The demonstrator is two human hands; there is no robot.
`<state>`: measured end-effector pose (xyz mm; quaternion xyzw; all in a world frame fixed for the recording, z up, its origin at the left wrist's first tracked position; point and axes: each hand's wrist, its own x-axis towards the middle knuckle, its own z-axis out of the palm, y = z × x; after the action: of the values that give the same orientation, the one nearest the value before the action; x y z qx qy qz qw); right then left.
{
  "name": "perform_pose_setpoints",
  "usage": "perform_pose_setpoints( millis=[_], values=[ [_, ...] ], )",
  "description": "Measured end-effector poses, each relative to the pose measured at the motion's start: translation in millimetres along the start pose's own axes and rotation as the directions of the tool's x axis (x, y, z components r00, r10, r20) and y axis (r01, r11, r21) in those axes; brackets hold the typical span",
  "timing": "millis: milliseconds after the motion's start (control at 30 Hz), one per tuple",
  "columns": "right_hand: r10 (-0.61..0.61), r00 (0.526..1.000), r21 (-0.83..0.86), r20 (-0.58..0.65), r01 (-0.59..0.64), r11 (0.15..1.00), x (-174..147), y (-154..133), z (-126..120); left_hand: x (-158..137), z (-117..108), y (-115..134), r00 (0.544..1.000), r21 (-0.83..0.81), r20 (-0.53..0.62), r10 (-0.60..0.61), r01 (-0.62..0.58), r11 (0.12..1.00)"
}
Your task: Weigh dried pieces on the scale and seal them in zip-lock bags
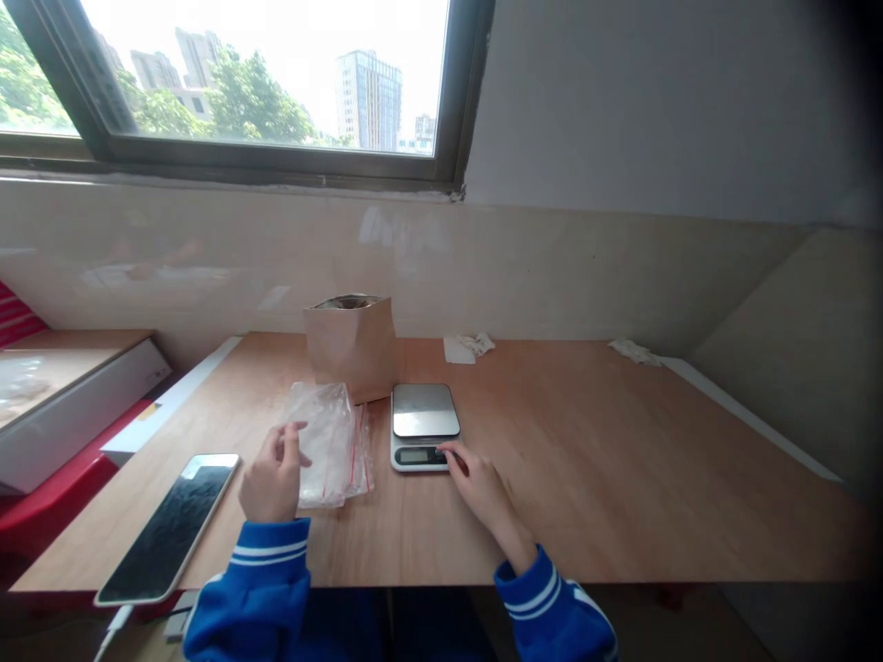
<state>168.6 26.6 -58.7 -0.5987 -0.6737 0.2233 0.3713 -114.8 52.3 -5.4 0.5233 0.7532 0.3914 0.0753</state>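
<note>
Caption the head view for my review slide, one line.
Right hand at the front of the scale, left hand near plastic bags, a paper bag standing behind them.

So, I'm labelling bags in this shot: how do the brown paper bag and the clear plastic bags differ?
The brown paper bag stands upright, top open; the clear plastic bags lie flat. The paper bag is opaque; the plastic bags are see-through, marked with red. Both are on the wooden tabletop.
</note>
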Motion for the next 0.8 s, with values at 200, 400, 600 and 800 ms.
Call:
perform_pose_setpoints(
  millis=[200,400,600,800],
  values=[
    [0.079,0.996,-0.285,0.035,-0.066,0.956,-2,-2,0,19,8,-25,0.943,0.180,-0.276,0.187,-0.140,0.974],
    [0.200,0.980,-0.217,0.016,-0.192,0.957,-2,-8,-3,-18,14,3,0.854,0.028,-0.318,0.412,-0.426,0.904],
    [0.269,0.963,-0.279,0.036,-0.249,0.928,4,-12,-5,-70,46,20,0.823,-0.243,0.041,0.567,-0.542,0.805],
    [0.244,0.969,-0.212,0.036,-0.232,0.949,5,-5,-6,-83,62,15,0.694,-0.303,0.453,0.560,-0.471,0.829]
  ],
)
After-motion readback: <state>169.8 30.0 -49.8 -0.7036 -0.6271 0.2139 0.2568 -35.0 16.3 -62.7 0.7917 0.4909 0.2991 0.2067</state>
